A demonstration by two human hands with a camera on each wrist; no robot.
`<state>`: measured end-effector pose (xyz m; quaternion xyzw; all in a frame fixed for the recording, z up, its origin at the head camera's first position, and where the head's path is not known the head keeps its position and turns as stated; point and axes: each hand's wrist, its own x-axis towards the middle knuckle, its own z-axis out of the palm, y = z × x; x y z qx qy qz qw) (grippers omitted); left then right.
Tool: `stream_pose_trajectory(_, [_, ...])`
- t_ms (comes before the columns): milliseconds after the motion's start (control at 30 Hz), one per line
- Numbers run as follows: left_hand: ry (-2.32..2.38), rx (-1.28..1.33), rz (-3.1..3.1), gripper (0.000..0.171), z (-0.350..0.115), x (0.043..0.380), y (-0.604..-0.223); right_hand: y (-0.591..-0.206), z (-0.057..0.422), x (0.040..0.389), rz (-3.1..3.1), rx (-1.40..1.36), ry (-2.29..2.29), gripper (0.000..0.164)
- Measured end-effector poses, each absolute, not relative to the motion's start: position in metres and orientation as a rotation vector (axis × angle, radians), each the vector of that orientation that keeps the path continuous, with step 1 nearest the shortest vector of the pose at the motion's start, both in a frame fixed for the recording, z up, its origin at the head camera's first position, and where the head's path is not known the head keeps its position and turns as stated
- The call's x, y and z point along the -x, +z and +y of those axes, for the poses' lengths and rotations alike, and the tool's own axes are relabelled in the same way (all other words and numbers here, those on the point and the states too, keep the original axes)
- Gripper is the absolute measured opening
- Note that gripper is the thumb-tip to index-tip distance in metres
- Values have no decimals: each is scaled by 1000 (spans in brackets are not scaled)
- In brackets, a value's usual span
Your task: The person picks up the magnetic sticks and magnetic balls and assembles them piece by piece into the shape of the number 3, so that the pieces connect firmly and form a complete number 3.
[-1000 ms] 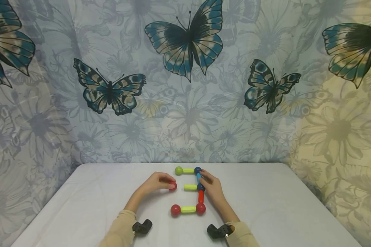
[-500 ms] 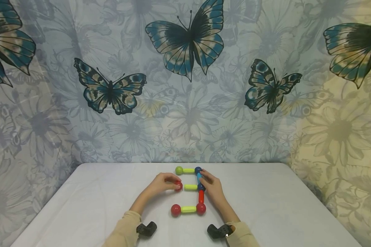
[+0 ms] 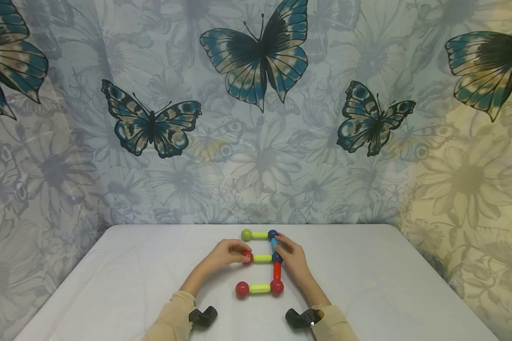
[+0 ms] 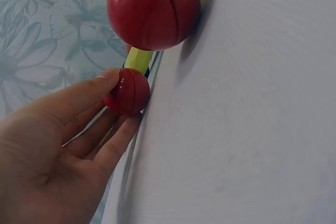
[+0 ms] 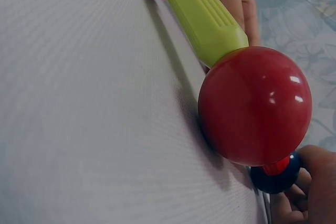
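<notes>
My left hand [image 3: 225, 253] pinches a red ball [image 4: 130, 93] between thumb and fingertips, at the left end of the middle yellow-green rod [image 3: 262, 258]. In the head view the ball touches that rod. At the rod's other end, my right hand [image 3: 295, 260] holds a dark blue ball [image 5: 274, 181], its fingers along a light blue rod [image 3: 274, 245]. Above that rod is another dark blue ball [image 3: 273, 234]. A red rod [image 3: 277, 271] runs down from the held blue ball to a red corner ball [image 3: 277, 287]. These pieces form an E-like figure facing left.
At the far side, a yellow-green rod [image 3: 260, 235] ends in a green ball [image 3: 246, 234]. The near row has a yellow-green rod [image 3: 260, 288] and a red ball [image 3: 242, 290]. All lie on a white-covered table [image 3: 388, 284] before a butterfly-print cloth [image 3: 256, 180].
My left hand has moved right with the red ball, closing the gap to the middle rod's left end. My right hand has stayed in place.
</notes>
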<state>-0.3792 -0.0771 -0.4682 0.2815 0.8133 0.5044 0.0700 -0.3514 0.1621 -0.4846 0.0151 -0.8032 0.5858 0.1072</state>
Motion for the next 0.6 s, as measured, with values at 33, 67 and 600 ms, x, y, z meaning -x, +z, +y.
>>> stream_pose_trajectory(33, [1518,-849,2447,24,-77,379,-468,-485,162,352,-2362,-47,1728,37])
stream_pose_trajectory(67, [1518,-851,2446,24,-77,380,-469,-485,162,352,-2362,-51,1728,37])
stream_pose_trajectory(600, [1599,-771,2406,33,-85,387,-471,-484,165,351,-2387,-32,1710,44])
